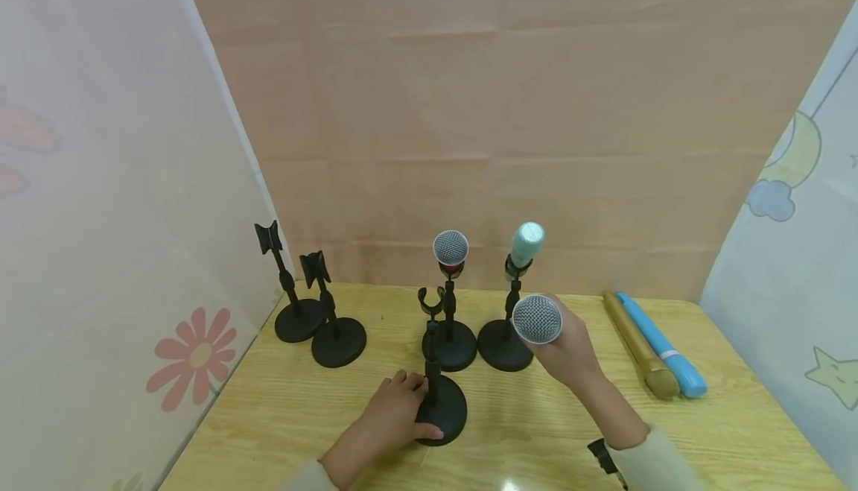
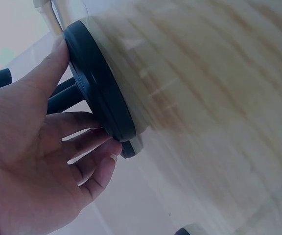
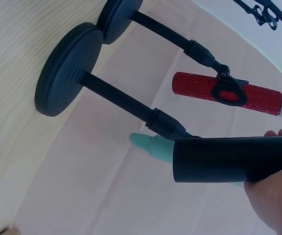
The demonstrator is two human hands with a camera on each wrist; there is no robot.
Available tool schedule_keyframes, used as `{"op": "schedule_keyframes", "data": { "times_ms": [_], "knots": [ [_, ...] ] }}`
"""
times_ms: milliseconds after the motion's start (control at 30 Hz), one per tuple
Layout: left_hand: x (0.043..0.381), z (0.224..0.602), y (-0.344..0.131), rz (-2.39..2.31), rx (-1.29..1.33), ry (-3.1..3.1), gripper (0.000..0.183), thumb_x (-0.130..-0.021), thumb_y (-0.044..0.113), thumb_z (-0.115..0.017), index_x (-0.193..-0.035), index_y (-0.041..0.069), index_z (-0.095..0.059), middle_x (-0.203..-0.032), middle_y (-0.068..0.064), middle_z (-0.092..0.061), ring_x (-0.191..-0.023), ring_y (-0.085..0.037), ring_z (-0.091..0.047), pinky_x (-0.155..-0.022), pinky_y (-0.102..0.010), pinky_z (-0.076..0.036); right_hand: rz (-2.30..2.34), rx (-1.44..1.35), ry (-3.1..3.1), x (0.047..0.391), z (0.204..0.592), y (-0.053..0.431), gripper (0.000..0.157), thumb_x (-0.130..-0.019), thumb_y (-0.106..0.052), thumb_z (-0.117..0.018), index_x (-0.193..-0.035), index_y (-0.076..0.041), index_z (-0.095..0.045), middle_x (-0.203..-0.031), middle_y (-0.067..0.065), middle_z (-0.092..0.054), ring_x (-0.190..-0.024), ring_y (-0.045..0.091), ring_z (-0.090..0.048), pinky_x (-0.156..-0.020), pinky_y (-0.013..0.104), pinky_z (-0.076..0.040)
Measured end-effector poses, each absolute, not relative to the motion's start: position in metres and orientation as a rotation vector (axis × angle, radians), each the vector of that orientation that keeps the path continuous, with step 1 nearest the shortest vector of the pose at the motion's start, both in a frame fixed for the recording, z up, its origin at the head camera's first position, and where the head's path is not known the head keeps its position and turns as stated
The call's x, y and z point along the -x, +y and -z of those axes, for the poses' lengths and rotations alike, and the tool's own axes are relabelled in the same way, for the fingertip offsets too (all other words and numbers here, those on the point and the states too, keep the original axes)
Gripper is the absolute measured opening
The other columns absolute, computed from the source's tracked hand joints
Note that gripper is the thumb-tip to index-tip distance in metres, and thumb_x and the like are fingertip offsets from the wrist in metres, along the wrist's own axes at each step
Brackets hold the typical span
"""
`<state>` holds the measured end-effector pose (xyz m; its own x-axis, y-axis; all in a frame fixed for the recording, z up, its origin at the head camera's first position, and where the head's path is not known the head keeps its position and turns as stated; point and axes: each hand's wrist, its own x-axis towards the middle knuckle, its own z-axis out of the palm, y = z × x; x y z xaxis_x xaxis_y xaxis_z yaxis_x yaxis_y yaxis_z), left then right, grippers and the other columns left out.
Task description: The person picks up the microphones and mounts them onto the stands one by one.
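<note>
My left hand [image 1: 395, 410] grips the round base of the front black microphone stand [image 1: 449, 410], thumb and fingers at opposite sides of its rim in the left wrist view. The stand's forked clip at the top holds nothing. My right hand [image 1: 570, 346] holds a black microphone [image 3: 212, 159] with a silver mesh head, raised above the table on the right of that stand. Behind stand two more stands: one carries a red microphone [image 3: 195, 85] with a silver mesh head, the other a mint-green microphone [image 1: 528, 241], partly hidden by the black one in the right wrist view.
Two black stands [image 1: 295, 320] with unfilled clips are close together at the back left. A gold stick [image 1: 640, 346] and a blue stick [image 1: 660, 342] lie side by side on the right of the wooden table [image 1: 268, 416]. A brown paper wall [image 1: 509, 103] rises behind.
</note>
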<state>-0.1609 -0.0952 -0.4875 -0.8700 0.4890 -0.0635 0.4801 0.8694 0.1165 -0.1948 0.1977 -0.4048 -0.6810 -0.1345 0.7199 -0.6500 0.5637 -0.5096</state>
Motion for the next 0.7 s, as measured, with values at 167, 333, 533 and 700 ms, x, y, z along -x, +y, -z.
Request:
{"op": "schedule_keyframes", "data": {
  "times_ms": [167, 333, 533, 700],
  "knots": [
    [0.162, 0.49, -0.094, -0.136, -0.74, 2.945, 0.085, -0.081, 0.074, -0.064, -0.139, 0.012, -0.063, -0.138, -0.003, -0.059, -0.115, -0.024, -0.053, -0.088, -0.039, -0.05, -1.106, -0.662, -2.125, 0.194, 0.401, 0.193, 0.048, -0.07, 0.01, -0.085, -0.112, 0.0, -0.061, -0.098, 0.007, -0.069, -0.094, 0.002, -0.064, -0.082, 0.013, -0.051],
    [0.16, 0.493, -0.094, -0.136, -0.695, 2.956, 0.085, -0.079, 0.074, -0.065, -0.14, 0.015, -0.063, -0.141, -0.002, -0.058, -0.109, -0.024, -0.055, -0.084, -0.037, -0.051, -1.124, -0.693, -2.096, 0.192, 0.399, 0.189, 0.049, -0.07, 0.013, -0.084, -0.111, 0.0, -0.061, -0.099, 0.007, -0.069, -0.095, 0.002, -0.063, -0.083, 0.01, -0.049],
    [0.156, 0.491, -0.093, -0.171, -0.691, 2.95, 0.085, -0.079, 0.073, -0.066, -0.141, 0.015, -0.062, -0.142, -0.003, -0.058, -0.118, -0.03, -0.057, -0.091, -0.043, -0.053, -1.142, -0.689, -2.097, 0.191, 0.396, 0.187, 0.046, -0.071, 0.011, -0.084, -0.11, 0.001, -0.061, -0.098, 0.006, -0.068, -0.092, 0.002, -0.063, -0.082, 0.009, -0.049],
    [0.15, 0.49, -0.09, -0.17, -0.756, 2.948, 0.085, -0.079, 0.074, -0.066, -0.14, 0.013, -0.063, -0.14, -0.004, -0.06, -0.117, -0.031, -0.059, -0.089, -0.042, -0.055, -1.171, -0.66, -2.126, 0.19, 0.394, 0.185, 0.04, -0.075, 0.008, -0.082, -0.108, -0.001, -0.061, -0.097, 0.003, -0.068, -0.089, 0.002, -0.062, -0.08, 0.01, -0.05]
  ]
}}
